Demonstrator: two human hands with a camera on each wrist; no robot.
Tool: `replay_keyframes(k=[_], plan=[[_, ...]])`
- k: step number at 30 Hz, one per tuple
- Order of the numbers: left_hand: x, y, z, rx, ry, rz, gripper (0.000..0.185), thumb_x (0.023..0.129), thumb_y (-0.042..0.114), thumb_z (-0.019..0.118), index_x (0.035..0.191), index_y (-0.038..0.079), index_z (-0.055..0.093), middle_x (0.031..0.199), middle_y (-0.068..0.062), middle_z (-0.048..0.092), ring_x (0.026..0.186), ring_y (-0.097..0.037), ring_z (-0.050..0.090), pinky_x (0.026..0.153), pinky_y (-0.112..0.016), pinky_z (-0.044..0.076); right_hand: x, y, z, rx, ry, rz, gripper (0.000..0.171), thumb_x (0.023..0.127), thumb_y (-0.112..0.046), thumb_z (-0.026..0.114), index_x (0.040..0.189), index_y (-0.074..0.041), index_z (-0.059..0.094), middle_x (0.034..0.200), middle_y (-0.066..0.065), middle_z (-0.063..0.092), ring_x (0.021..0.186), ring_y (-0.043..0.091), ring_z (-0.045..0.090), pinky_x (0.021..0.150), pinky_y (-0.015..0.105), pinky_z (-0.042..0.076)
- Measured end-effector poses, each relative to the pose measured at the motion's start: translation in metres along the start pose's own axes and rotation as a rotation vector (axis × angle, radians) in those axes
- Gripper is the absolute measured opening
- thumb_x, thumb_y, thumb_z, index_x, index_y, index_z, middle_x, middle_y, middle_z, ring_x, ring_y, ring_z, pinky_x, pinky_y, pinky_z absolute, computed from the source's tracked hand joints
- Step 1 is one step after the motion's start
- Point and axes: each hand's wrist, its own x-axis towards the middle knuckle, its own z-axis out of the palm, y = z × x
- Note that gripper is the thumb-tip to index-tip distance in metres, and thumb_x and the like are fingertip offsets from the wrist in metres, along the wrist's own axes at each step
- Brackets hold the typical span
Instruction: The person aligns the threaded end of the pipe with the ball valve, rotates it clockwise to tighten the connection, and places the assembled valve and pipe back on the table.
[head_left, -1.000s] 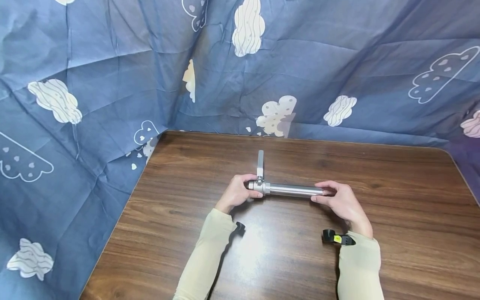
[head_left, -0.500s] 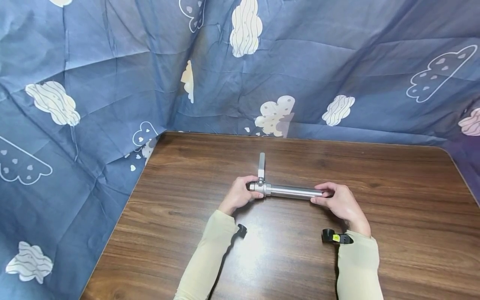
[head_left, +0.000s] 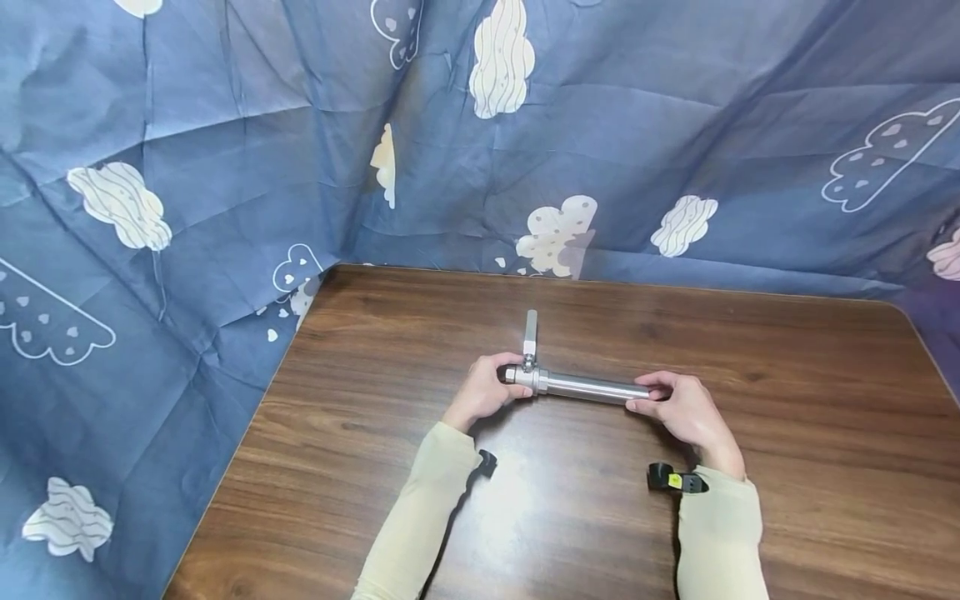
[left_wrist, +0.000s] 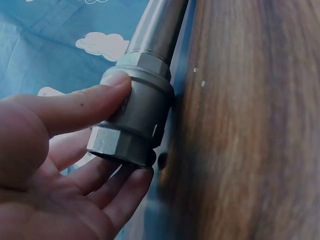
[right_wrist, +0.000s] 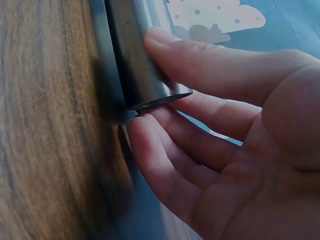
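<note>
A steel ball valve (head_left: 525, 377) with a flat lever handle (head_left: 531, 332) is joined to a smooth metal pipe (head_left: 592, 388). My left hand (head_left: 480, 390) grips the valve body at the left end, its thumb (left_wrist: 112, 90) lying along the near side. At the pipe's other end my right hand (head_left: 686, 408) pinches the tube between thumb and fingers. In the right wrist view, the fingertips (right_wrist: 142, 132) curl under the pipe's cut end. The lever points away from me, toward the back of the table. The valve's hex end (left_wrist: 107, 141) faces the left palm.
A brown wood-grain table (head_left: 375, 467) lies beneath both hands. Blue cloth (head_left: 247, 183) printed with white clouds hangs along the back and left edges. Black wrist cameras (head_left: 660, 476) sit at both cuffs. A bright light reflection (head_left: 498, 500) shows on the tabletop between the forearms.
The valve and pipe have shifted slightly to the right and toward me, and the pipe's right end sits a little lower in view. Both hands keep their holds. The head view has moved slightly.
</note>
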Motion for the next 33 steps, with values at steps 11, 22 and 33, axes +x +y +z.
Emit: replay_keyframes(k=[11,22,33], plan=[[-0.0002,-0.0046,0.0031,-0.072,-0.002,-0.003,0.053,0.074,0.013,0.082,0.123,0.009,0.064,0.123,-0.013,0.066,0.106,-0.023,0.061,0.101,-0.038,0.050,0.0002,0.0009,0.0025,-0.017,0.011,-0.009,0.046,0.081,-0.030,0.077,0.116,-0.003,0.066,0.093,0.010,0.067,0.082,0.016,0.058,0.071,0.025,0.047],[0.0032,-0.0025,0.0022,-0.187,-0.031,-0.025,0.054,0.075,0.007,0.081,0.125,0.005,0.063,0.110,-0.015,0.069,0.083,-0.010,0.060,0.079,-0.018,0.053,-0.0013,-0.0014,0.0021,0.001,0.029,0.003,0.048,0.081,-0.031,0.078,0.115,-0.001,0.065,0.091,0.010,0.066,0.079,0.014,0.056,0.067,0.022,0.046],[0.0032,-0.0032,0.0035,-0.170,-0.021,-0.022,0.052,0.077,0.010,0.080,0.126,0.006,0.062,0.108,-0.015,0.068,0.080,-0.009,0.058,0.076,-0.019,0.053,-0.0018,-0.0007,0.0014,0.009,0.002,0.005,0.050,0.085,-0.033,0.074,0.120,0.001,0.063,0.099,0.016,0.071,0.084,0.015,0.062,0.071,0.025,0.049]])
